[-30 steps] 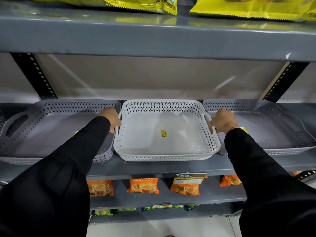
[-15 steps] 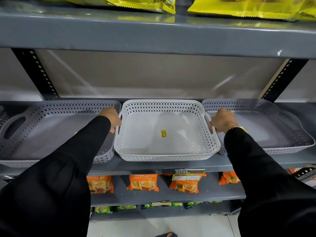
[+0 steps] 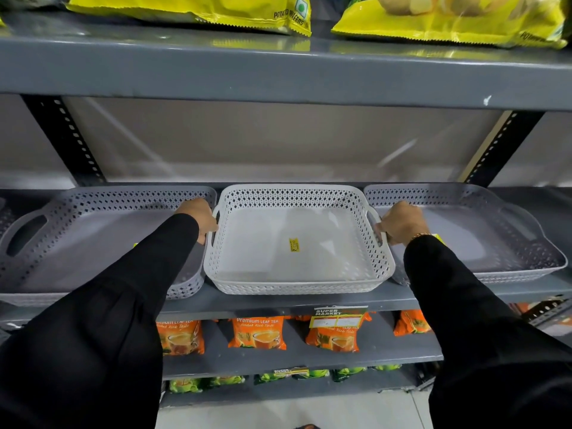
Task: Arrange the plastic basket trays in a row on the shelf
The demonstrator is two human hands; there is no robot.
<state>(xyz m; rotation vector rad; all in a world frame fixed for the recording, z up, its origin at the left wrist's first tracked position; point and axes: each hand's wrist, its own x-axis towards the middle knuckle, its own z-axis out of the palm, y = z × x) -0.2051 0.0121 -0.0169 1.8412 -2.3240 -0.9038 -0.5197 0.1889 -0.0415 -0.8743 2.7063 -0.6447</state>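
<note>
Nearest, at 6 o'clock below the working shelf [image 3: 278,300], orange tea packets [image 3: 257,333] are seen on a lower level. Two black sleeves are stretched forward from the bottom corners.

On the shelf, the white tray [image 3: 297,243] is set at the centre. The left hand [image 3: 199,215] is closed on its handle at 9 o'clock, and the right hand [image 3: 402,222] is closed on its handle at 3 o'clock; the fingers are curled round the handles, though their tips are hidden. The tray appears to rest flat on the shelf, its front rim near the shelf edge.

A grey tray [image 3: 77,243] lies just beside it at 9 o'clock, and another grey tray [image 3: 495,230] at 3 o'clock, both close to the white one; whether the rims touch cannot be told, as the hands cover the gaps.

Farther up, at 12 o'clock, yellow wafer bags [image 3: 192,7] are laid on the upper shelf.

The task is judged nearly done: three trays are lined side by side. What seems left is a last squaring of the white tray and the release of both handles.
</note>
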